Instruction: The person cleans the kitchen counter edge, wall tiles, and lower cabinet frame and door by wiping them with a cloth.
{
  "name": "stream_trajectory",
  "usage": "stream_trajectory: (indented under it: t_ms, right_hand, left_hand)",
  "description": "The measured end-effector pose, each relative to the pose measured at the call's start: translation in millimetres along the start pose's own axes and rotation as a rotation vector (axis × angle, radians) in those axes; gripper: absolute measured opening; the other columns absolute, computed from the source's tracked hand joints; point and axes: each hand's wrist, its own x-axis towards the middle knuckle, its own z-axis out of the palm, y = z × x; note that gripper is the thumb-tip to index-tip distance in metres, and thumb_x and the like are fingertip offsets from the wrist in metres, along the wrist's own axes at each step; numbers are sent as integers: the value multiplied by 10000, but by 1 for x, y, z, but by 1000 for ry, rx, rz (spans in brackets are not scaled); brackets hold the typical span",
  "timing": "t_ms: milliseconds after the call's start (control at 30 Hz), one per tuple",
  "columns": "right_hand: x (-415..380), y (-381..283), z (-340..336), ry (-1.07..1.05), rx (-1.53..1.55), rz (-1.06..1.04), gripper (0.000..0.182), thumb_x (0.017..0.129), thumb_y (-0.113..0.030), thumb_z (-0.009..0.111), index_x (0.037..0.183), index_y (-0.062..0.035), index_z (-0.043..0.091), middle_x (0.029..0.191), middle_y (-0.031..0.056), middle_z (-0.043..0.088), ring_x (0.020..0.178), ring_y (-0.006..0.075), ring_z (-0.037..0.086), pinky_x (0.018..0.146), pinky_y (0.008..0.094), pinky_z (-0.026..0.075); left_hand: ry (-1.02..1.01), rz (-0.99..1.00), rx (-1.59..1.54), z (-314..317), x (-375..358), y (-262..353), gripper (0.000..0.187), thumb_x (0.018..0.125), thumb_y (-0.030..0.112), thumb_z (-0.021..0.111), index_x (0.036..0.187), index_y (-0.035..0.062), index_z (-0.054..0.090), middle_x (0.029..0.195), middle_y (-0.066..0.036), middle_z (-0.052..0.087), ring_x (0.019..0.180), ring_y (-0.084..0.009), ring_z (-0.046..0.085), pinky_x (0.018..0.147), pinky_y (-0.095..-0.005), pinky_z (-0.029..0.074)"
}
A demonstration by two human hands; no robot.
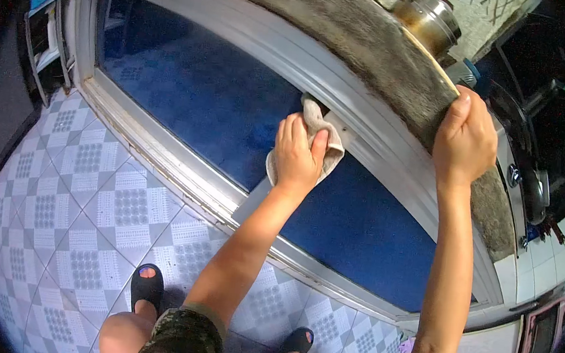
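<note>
My left hand is closed on a whitish cloth, pressing it against the upper part of the pale upright bar between two dark blue glass panels. The left glass panel and the right glass panel sit in a white frame. My right hand grips the edge of the grey stone-like countertop above the frame, with the fingers curled over the top and partly hidden.
A steel pot stands on the counter at the back. Patterned tiles cover the floor around my feet in dark slippers. At the left is a dark upright panel; a wok-like pan is at the right.
</note>
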Motion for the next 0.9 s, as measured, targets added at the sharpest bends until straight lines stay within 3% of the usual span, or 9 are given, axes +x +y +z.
stream_trajectory:
  t_ms: [233,367,433,500,700,900]
  right_hand:
    - [0,0,1,5,-3,9,288,941,-292,441,866,-122,660,815,77,656,732,288,624,657,416,482]
    - [0,1,2,27,-11,-10,283,939,-289,443,850,-123,654,800,66,652,719,278,620,650,411,478]
    - [1,1,2,26,-19,-11,281,938,-289,443,842,-124,650,795,62,650,719,275,619,648,410,476]
    - [0,1,-1,13,-35,-14,280,937,-288,444,835,-125,647,790,59,649,720,272,617,645,410,474]
    - [-1,1,0,-26,-16,29,282,935,-291,439,871,-123,657,827,73,654,762,289,622,668,419,479]
    - [-2,3,2,-34,-2,117,325,943,-322,424,940,-158,705,868,95,687,790,300,654,684,404,492]
  left_hand:
    - [-76,-93,146,-35,-114,-83,517,921,374,501,1121,-102,466,1119,-282,505,1027,-445,472,907,-496,379]
    - [-277,-288,183,-65,-148,-101,481,940,302,476,1171,-119,440,1144,-300,485,1058,-451,458,939,-503,358]
    - [-343,-332,177,-64,-142,-94,463,940,250,473,1194,-133,419,1157,-314,467,1071,-457,448,957,-505,345]
    - [-269,-373,201,-57,-135,-81,447,924,254,514,1185,-105,453,1184,-281,492,1096,-432,453,970,-499,349]
    - [-137,-142,-14,-22,-24,11,465,856,165,601,1228,-66,442,1207,-241,491,1116,-408,450,965,-484,359]
    - [-3,-44,0,-9,-45,-15,456,867,198,566,1226,-56,446,1205,-234,495,1085,-409,471,948,-494,369]
